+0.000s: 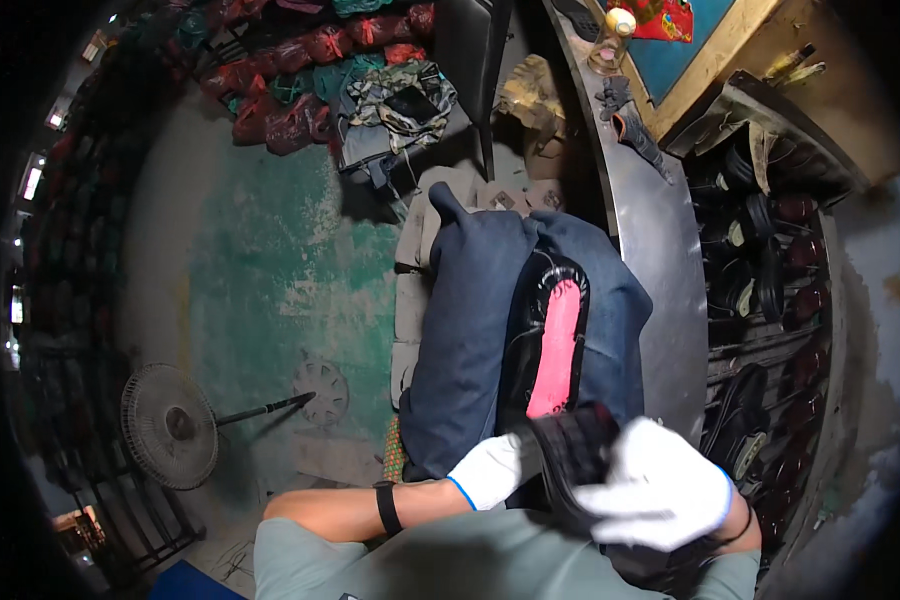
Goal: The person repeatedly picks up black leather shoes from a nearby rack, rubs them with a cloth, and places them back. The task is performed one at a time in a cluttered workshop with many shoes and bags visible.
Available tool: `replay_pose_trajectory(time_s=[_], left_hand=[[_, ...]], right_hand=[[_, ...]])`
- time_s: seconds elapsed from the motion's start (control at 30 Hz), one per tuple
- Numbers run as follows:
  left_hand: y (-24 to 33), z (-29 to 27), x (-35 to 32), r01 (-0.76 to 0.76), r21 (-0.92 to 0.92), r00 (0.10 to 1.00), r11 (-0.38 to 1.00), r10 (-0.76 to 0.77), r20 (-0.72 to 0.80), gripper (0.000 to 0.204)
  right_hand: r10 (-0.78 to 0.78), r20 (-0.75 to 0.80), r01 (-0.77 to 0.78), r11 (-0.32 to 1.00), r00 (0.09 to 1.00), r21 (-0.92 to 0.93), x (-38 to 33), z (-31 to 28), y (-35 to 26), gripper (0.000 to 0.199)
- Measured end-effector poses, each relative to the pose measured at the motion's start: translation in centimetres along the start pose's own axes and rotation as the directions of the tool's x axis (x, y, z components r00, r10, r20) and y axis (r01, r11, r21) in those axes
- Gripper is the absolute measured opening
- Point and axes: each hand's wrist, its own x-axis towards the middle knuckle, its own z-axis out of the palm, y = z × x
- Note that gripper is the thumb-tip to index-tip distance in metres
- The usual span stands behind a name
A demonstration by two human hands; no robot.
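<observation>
1. The left hand (490,470), in a white fabric glove, has its grip closed on the heel end of a glossy black shoe with a pink insole (555,350).
2. The right hand (660,485), gloved the same way, is clamped over the shoe's dark heel part.
3. The shoe lies lengthwise on the person's blue-trousered lap (470,330), toe pointing away, just left of the curved grey metal surface (660,250).

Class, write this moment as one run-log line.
left hand: gloved, grips black shoe | right hand: gloved, on shoe heel | shoe: pink insole, on lap
</observation>
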Motion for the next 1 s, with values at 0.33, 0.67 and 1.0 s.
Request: replay_pose_trajectory(time_s=[0.33,0.67,1.0], left_hand=[[-15.3,19.7,4.7,-0.051,-0.417,0.904,-0.907,-0.219,0.366,0.054],[-15.3,21.5,8.5,0.271,-0.160,0.713,-0.949,0.086,0.696,0.064],[-15.2,27.5,11.3,0.783,0.053,0.444,-0.619,0.617,0.650,0.059]], right_hand=[[0.157,-0.164,-0.131,0.979,0.974,0.156,2.2,1.5,8.8,0.058],[0.694,-0.440,-0.538,0.720,0.570,0.439,4.0,2.9,10.6,0.051],[0.919,-0.199,-0.858,0.391,0.341,0.334,7.9,-2.8,12.0,0.072]])
